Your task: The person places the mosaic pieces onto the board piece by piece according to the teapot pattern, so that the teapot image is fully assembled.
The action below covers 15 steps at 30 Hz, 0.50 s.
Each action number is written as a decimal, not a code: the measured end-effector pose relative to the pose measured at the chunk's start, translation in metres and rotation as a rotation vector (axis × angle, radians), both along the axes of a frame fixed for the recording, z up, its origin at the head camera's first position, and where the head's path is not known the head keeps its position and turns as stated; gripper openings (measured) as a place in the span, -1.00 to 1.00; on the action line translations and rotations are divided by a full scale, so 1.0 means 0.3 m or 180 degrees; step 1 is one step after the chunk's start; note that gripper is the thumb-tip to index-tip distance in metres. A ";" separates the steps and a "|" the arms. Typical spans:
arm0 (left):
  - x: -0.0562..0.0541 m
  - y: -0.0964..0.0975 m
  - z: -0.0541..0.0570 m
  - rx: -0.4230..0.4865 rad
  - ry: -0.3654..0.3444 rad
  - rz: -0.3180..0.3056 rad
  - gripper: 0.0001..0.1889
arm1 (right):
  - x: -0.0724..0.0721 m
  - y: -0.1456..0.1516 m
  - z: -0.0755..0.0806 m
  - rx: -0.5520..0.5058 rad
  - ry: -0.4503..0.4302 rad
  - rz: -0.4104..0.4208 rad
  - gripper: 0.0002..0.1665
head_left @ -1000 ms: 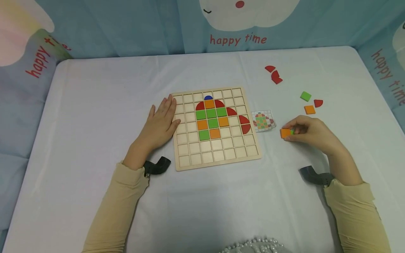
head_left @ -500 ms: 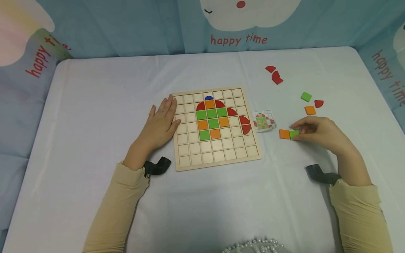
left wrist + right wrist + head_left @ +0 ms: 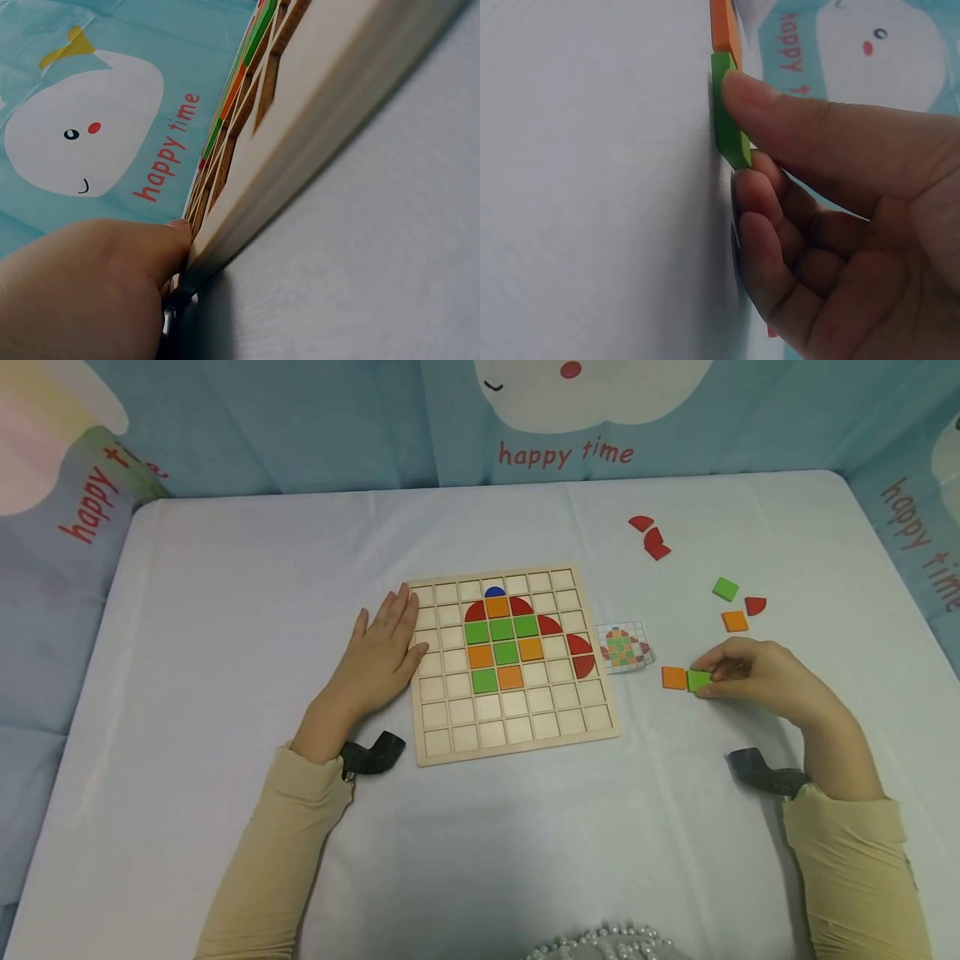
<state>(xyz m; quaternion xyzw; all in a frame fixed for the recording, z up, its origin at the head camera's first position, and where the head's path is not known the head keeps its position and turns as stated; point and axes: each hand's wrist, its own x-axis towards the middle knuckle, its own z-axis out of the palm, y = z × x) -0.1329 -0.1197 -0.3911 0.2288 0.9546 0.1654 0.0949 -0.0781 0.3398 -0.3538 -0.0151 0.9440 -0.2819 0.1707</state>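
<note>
In the head view, a wooden grid board (image 3: 517, 747) holds green and orange square tiles, red quarter-round pieces and one blue half-round piece. My left hand (image 3: 375, 652) lies flat with straight fingers along the board's left edge; its thumb (image 3: 176, 229) is right at the rim in the left wrist view. To the board's right, my right hand (image 3: 765, 681) pinches a green square tile (image 3: 698, 681) between thumb and fingers, close to the tablecloth. An orange square tile (image 3: 673, 677) sits end to end with it, also seen in the right wrist view.
A small printed pattern card (image 3: 626, 647) lies beside the board's right edge. Farther right are a green tile (image 3: 725, 588), an orange tile (image 3: 735, 621) and a red piece (image 3: 755, 605). Several red pieces (image 3: 654, 542) lie at the back.
My right hand has moved right, off the orange tile and onto the green tile, which now shows beside the orange one. The left hand and board have stayed still.
</note>
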 end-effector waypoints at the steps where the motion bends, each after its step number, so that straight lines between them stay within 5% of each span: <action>1: -0.001 0.000 0.000 -0.0003 -0.0003 0.0000 -0.33 | -0.001 -0.001 0.000 -0.0009 0.0005 0.0020 -0.63; 15: 0.001 0.000 0.004 -0.0005 -0.0024 0.0008 -0.33 | 0.003 -0.018 0.002 -0.0135 0.0155 -0.0014 -0.76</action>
